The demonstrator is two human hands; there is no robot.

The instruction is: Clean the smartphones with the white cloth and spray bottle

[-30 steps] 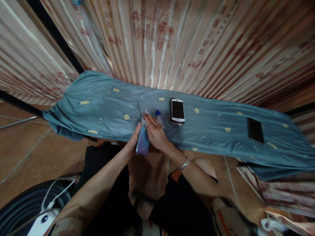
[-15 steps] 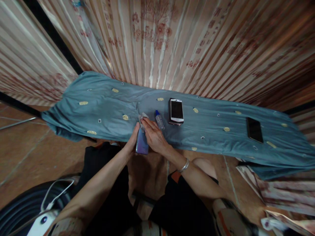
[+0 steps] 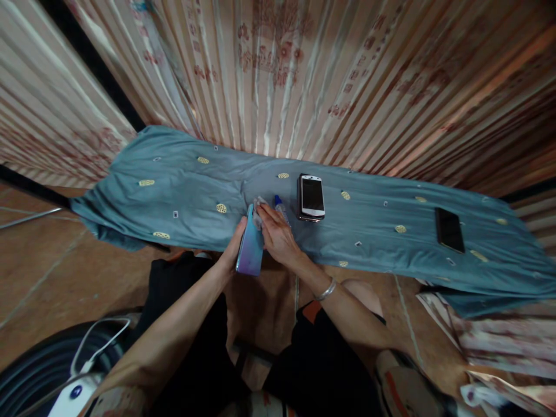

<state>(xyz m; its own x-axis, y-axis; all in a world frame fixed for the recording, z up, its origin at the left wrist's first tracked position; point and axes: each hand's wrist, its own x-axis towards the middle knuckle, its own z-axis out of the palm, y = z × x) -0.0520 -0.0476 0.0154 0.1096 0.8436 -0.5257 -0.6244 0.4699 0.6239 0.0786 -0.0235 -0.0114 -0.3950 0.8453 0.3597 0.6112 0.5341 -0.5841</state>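
A blue-purple phone [image 3: 251,248] is gripped along its left side by my left hand [image 3: 234,246], over the front edge of the cloth-covered table. My right hand [image 3: 278,233] is closed on a crumpled whitish tissue [image 3: 257,215], which touches the phone's upper right edge. Just beyond the right fingers lies a small clear bottle with a blue cap [image 3: 278,200], partly hidden by the hand. Right of it rests a small stack of phones, with a white-framed phone [image 3: 312,196] on top.
A black phone [image 3: 450,230] lies farther right on the blue-green tablecloth [image 3: 373,243]. Behind the table hangs a pleated patterned curtain [image 3: 278,104]. At lower left are a black coil [image 3: 26,365] and a white device with a cable [image 3: 76,394].
The tissue and my right hand have shifted from across the phone's upper back to its right edge. The phone has tilted, and more of its back shows now.
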